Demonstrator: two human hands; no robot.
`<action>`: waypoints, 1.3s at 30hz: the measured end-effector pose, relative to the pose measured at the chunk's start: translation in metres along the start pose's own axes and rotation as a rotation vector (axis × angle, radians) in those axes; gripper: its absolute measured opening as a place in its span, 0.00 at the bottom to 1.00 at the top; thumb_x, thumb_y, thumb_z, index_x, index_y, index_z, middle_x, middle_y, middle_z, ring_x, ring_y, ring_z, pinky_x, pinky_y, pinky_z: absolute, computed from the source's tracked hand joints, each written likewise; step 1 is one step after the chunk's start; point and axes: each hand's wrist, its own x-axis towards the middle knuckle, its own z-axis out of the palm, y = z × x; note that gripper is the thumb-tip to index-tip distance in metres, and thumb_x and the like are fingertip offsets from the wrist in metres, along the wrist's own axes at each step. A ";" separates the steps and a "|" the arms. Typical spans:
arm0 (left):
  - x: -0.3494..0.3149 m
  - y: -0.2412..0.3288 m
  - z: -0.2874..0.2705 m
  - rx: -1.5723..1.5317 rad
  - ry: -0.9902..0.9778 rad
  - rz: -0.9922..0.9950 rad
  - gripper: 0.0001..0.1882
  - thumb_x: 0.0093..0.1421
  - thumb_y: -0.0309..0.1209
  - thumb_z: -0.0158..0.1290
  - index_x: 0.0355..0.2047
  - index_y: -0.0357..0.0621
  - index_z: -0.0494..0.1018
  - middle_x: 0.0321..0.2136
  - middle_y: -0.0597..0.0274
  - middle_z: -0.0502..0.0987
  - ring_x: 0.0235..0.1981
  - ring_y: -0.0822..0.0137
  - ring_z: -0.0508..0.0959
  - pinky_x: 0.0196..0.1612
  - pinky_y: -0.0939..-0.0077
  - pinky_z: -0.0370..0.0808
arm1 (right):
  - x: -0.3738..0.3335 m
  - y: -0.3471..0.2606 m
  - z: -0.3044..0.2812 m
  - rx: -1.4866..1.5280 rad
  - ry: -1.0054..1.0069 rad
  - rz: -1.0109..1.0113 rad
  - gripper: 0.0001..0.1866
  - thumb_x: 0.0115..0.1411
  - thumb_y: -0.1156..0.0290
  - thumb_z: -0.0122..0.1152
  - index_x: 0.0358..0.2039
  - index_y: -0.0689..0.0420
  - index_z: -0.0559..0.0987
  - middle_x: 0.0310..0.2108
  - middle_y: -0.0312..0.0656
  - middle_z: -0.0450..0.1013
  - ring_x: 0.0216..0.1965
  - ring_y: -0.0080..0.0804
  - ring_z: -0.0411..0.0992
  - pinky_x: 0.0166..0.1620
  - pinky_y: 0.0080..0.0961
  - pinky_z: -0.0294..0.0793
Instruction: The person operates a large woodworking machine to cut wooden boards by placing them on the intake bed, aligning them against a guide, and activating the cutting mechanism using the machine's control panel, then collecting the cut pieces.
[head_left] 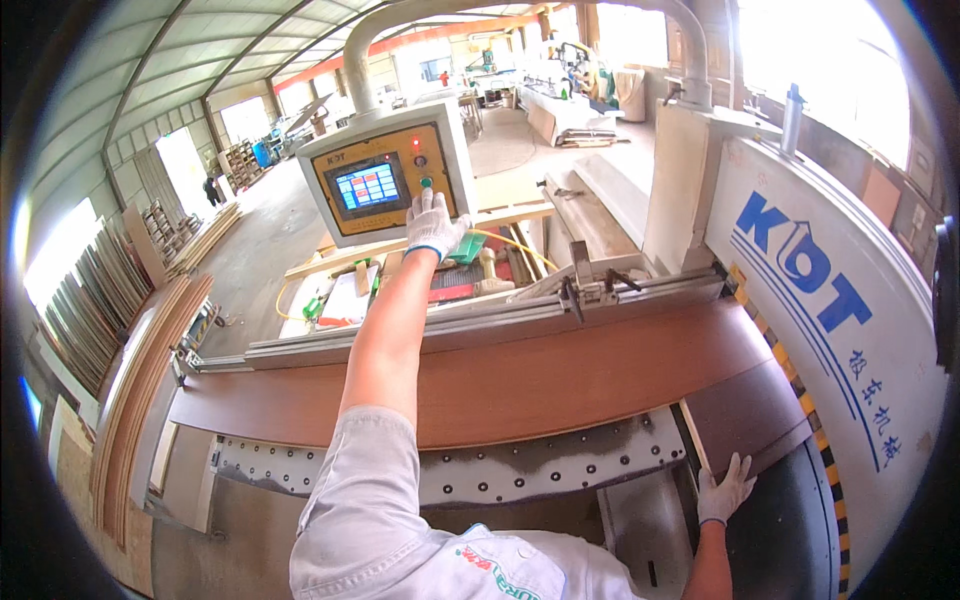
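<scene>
My left hand [437, 226], in a white glove, reaches up to the control panel [385, 175], fingers stretched out. A fingertip is at the green button [427, 183], beside the lit screen [367, 190]; whether it presses is hidden. Low at the right, my right hand [726, 494], also gloved, has its fingers apart at the near edge of a dark brown board [745, 410]. This board sits against the right end of a long reddish-brown board [540, 375], which spans the machine bed along a metal fence [480, 338].
A white machine housing [820, 290] with a black-and-yellow striped edge stands at the right. A clamp-like stop [585, 285] rides on the fence. Behind it lie tools, including a green dustpan-like piece [467, 248]. Stacked boards [140, 400] stand at the left.
</scene>
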 end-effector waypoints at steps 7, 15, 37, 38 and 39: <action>0.032 0.015 0.000 0.016 -0.026 -0.100 0.47 0.58 0.63 0.56 0.67 0.39 0.64 0.73 0.48 0.55 0.73 0.46 0.55 0.74 0.54 0.54 | -0.002 0.008 0.005 -0.023 0.050 0.016 0.43 0.55 0.53 0.69 0.69 0.53 0.67 0.74 0.54 0.54 0.72 0.70 0.49 0.75 0.57 0.45; -0.053 -0.013 0.083 -0.353 0.319 0.493 0.35 0.62 0.57 0.56 0.50 0.35 0.68 0.49 0.38 0.71 0.52 0.42 0.73 0.55 0.47 0.71 | 0.000 -0.007 0.005 -0.064 -0.010 0.027 0.45 0.54 0.53 0.68 0.70 0.56 0.65 0.74 0.55 0.54 0.73 0.69 0.49 0.75 0.58 0.46; -0.326 0.002 0.077 -0.145 -0.583 0.609 0.56 0.53 0.59 0.64 0.72 0.36 0.56 0.73 0.39 0.53 0.76 0.43 0.49 0.77 0.52 0.44 | 0.008 0.020 0.017 -0.050 -0.019 -0.034 0.44 0.60 0.47 0.66 0.71 0.54 0.62 0.76 0.56 0.48 0.73 0.74 0.45 0.72 0.69 0.47; -0.320 0.009 0.079 -0.139 -0.603 0.617 0.57 0.52 0.60 0.64 0.72 0.35 0.56 0.74 0.39 0.52 0.76 0.44 0.49 0.78 0.53 0.43 | 0.009 0.010 0.008 -0.037 -0.033 0.002 0.44 0.60 0.47 0.66 0.71 0.54 0.62 0.76 0.56 0.48 0.73 0.74 0.45 0.72 0.69 0.47; -0.316 0.013 0.080 -0.135 -0.632 0.620 0.58 0.52 0.60 0.64 0.72 0.34 0.56 0.74 0.39 0.52 0.76 0.44 0.48 0.78 0.54 0.42 | 0.009 0.007 0.001 -0.032 -0.056 0.036 0.45 0.60 0.46 0.66 0.72 0.54 0.62 0.76 0.56 0.48 0.73 0.74 0.45 0.71 0.69 0.48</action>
